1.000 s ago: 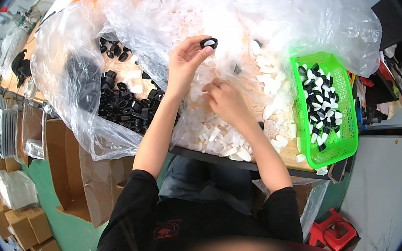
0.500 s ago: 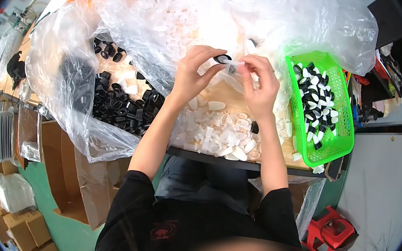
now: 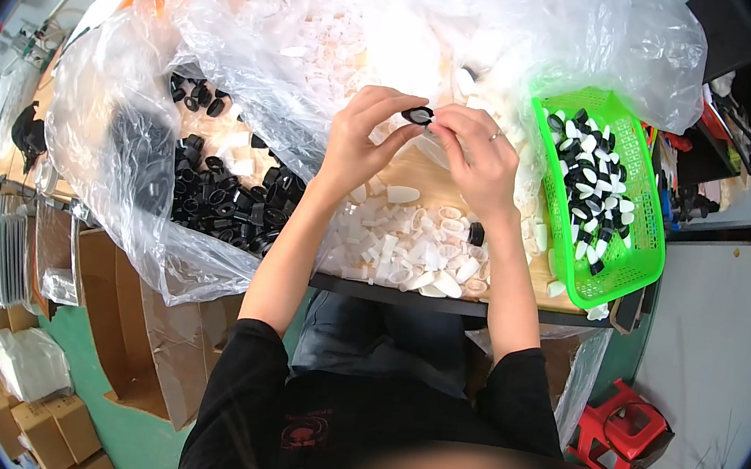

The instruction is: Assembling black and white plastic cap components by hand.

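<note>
Right hand (image 3: 486, 159) shifted leftward to black oval ring (image 3: 418, 115), fingers pinching its right end, left hand (image 3: 360, 143) pinching its left, green perforated basket (image 3: 618, 283) right.

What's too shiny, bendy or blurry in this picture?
In the head view, glare whitens the plastic sheeting at top centre; the table's front edge bends; a patch by the black shirt is smeared; the black oval piece shows little detail.

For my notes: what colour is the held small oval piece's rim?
The oval piece's rim is black, clearest in the head view.
</note>
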Demonstrator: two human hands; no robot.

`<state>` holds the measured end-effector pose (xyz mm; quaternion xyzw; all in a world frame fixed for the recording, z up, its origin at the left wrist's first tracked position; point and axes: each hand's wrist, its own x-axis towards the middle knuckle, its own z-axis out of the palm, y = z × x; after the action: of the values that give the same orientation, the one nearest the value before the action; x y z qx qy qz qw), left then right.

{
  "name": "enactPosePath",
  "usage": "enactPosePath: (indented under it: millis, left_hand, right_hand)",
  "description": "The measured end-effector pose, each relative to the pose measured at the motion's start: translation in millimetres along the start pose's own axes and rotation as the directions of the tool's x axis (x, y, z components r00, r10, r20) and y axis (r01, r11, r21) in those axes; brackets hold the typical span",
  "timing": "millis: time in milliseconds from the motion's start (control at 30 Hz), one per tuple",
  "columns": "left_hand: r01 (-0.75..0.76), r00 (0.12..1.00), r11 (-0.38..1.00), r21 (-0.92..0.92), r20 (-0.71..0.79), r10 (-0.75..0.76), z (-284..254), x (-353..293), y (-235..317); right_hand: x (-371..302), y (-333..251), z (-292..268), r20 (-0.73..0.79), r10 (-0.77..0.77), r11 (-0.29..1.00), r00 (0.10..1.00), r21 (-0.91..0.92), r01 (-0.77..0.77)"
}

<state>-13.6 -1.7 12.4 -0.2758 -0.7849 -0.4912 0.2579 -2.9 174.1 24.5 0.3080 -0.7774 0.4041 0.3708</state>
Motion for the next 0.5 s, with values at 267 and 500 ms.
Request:
enactPosePath:
  millis: [267, 500]
  left_hand:
    - [-0.005, 1.0, 1.0, 0.002, 0.025, 0.005, 0.3, -0.1, 1.4]
    - [0.002, 1.0, 0.999, -0.038, 0.019, -0.001, -0.4, 0.5, 3.0]
  right_hand:
    - [0.7, 0.3, -0.7, 0.053, -0.039, 0.998, 0.998, -0.049, 0.041]
    - [0.0, -1.6, -0.1, 0.105, -0.024, 0.996, 0.994, -0.078, 0.033]
